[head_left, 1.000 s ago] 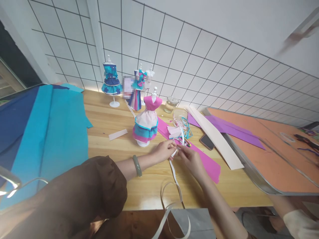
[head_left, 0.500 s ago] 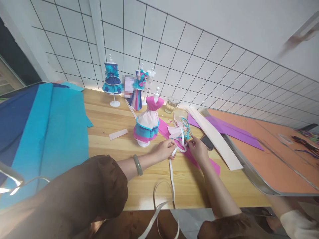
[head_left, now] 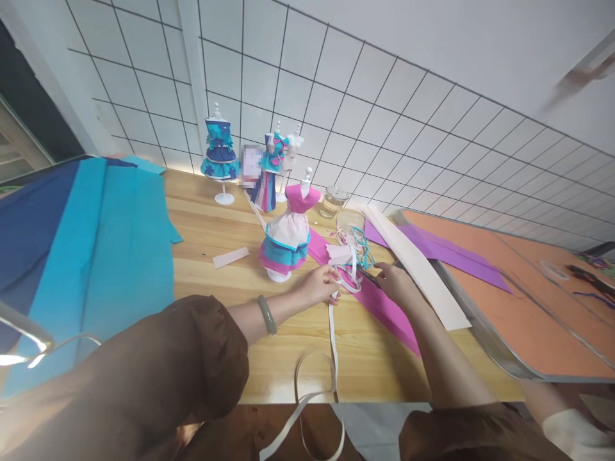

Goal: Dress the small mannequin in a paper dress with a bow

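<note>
My left hand [head_left: 321, 285] is closed, pinching a narrow white ribbon [head_left: 332, 333] that runs down over the table's front edge in loose loops. My right hand [head_left: 393, 282] is closed around a slim dark tool, whose tip points left toward the ribbon loops; its exact kind is hard to make out. Just beyond both hands lies a tangle of white, pink and blue strips [head_left: 358, 246] on a magenta cloth strip [head_left: 389, 317]. Left of them stands a small mannequin in a pink, white and blue dress [head_left: 287, 234].
Small dressed mannequins [head_left: 220, 150] stand at the back beside a glass jar [head_left: 333, 202]. Blue cloth [head_left: 129, 250] covers the left side. Cream fabric [head_left: 423, 275] and purple fabric [head_left: 456, 259] lie by an orange-surfaced board [head_left: 528, 307]. Another person's arm [head_left: 542, 400] shows at lower right.
My right hand has shifted slightly right and turned, and the dark tool in it now shows. My left hand keeps its pinch on the ribbon. The view has shifted a little.
</note>
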